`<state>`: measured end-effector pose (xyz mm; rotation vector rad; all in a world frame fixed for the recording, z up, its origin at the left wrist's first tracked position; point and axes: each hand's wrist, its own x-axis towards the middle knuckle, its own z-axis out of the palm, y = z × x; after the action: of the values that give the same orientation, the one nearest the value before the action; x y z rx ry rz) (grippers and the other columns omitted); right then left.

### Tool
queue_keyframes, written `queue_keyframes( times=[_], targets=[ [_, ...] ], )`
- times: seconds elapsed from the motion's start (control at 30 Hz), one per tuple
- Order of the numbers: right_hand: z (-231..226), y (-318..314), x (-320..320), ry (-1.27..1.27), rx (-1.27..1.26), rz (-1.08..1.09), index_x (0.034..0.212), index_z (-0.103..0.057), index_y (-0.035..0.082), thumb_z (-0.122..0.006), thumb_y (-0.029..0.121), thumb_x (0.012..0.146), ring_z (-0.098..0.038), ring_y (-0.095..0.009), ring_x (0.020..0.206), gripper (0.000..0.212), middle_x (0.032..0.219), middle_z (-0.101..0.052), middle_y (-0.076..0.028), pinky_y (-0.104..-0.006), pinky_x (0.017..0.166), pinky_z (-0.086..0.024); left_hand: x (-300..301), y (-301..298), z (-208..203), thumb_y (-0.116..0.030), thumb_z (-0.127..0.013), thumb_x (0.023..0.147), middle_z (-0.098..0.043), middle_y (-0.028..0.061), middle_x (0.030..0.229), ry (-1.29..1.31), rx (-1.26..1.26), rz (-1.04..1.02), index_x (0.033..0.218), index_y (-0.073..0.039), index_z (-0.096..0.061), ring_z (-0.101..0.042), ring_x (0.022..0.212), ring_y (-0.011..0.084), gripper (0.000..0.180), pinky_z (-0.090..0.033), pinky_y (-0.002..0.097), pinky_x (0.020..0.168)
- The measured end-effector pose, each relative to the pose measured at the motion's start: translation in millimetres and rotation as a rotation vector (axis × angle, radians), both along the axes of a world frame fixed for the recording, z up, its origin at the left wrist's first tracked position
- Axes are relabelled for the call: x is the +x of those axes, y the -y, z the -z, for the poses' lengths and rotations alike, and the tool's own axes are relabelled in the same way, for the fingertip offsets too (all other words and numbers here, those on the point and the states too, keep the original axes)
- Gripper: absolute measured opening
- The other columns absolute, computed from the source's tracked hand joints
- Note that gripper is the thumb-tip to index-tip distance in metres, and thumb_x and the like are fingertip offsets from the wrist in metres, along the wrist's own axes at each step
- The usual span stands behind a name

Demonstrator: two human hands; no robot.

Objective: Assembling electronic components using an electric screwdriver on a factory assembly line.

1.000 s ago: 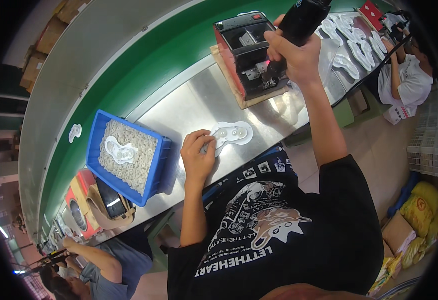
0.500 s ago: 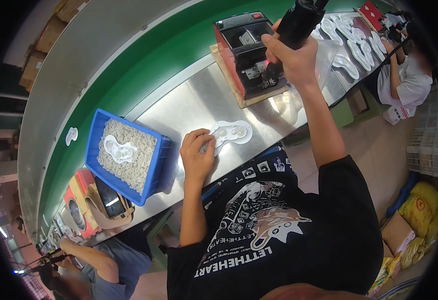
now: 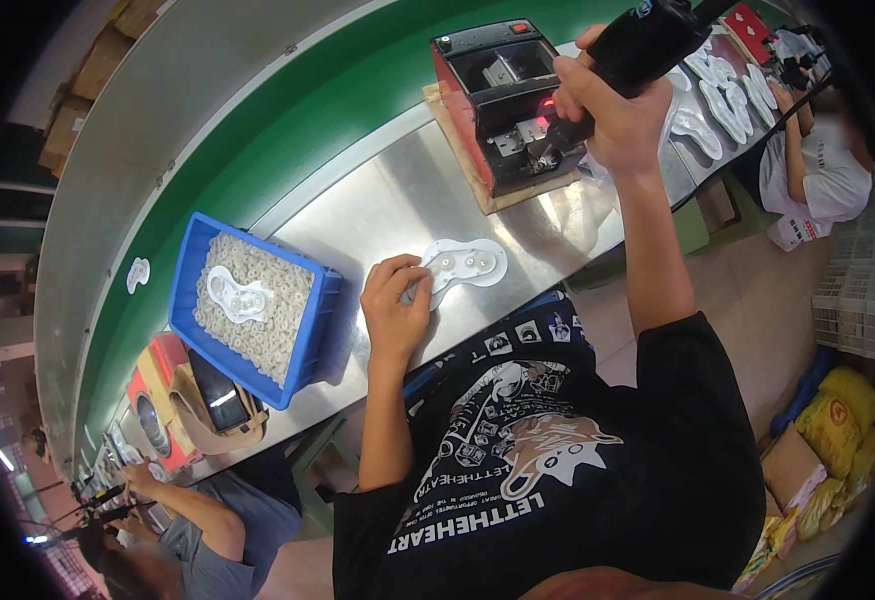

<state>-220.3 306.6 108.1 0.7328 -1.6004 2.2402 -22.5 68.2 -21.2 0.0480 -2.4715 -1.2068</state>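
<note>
On the metal bench lies a white two-lobed plastic part (image 3: 478,264) with several small round fittings on it. My left hand (image 3: 395,305) has its fingers curled over the left end of this part, gripping it. High on the right, my right hand (image 3: 626,118) is wrapped round a black electric screwdriver (image 3: 653,42), held tilted. The screwdriver's lower end is at the front of a red and black screw feeder (image 3: 493,105), where a red light glows. My fingers partly hide that end, so I cannot tell whether the bit touches the feeder.
A blue bin (image 3: 320,325) full of small white rings, with another white part (image 3: 238,296) on top, stands left of my left hand. More white parts (image 3: 698,132) lie at the far right. Co-workers sit at both sides; a phone (image 3: 220,395) rests near the bin.
My right hand has shifted to the right with the screwdriver, which leans over more. My left hand stays on the white part.
</note>
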Motion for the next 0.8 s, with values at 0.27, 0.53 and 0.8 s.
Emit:
queue_keyframes(
  times=[0.27, 0.53, 0.8],
  targets=[
    [-65.6, 19.8, -6.1, -0.1, -0.38, 0.105, 0.112, -0.055, 0.001, -0.066, -0.002, 0.091, -0.053, -0.013, 0.052, 0.024, 0.07, -0.054, -0.002, -0.0317, 0.055, -0.048, 1.1, 1.1, 0.2, -0.003, -0.073, 0.08, -0.074, 0.0121, 0.1, 0.0, -0.01, 0.008, 0.087, -0.001, -0.075, -0.07, 0.094, 0.0273, 0.007, -0.055, 0.0352, 0.083],
    [-40.5, 15.2, -22.8, -0.105, -0.011, 0.384, 0.098, -0.061, -0.001, -0.069, -0.002, 0.089, -0.057, -0.011, 0.052, 0.012, 0.065, -0.059, -0.002, -0.0269, 0.053, -0.046, -0.3, -0.1, 1.9, -0.003, -0.073, 0.08, -0.074, 0.0124, 0.101, 0.01, 0.009, 0.004, 0.087, -0.001, -0.075, -0.07, 0.094, 0.0271, 0.008, -0.055, 0.0351, 0.084],
    [-6.3, -6.2, 14.5, -0.017, -0.12, 0.105, 0.113, -0.055, -0.005, -0.064, -0.012, 0.088, -0.053, -0.015, 0.054, 0.027, 0.072, -0.057, -0.007, -0.0365, 0.058, -0.05, -1.7, 0.5, 2.5, -0.002, -0.073, 0.08, -0.073, 0.0129, 0.101, 0.007, -0.01, 0.01, 0.088, 0.0, -0.075, -0.071, 0.093, 0.0267, 0.009, -0.055, 0.0342, 0.084]
  ],
)
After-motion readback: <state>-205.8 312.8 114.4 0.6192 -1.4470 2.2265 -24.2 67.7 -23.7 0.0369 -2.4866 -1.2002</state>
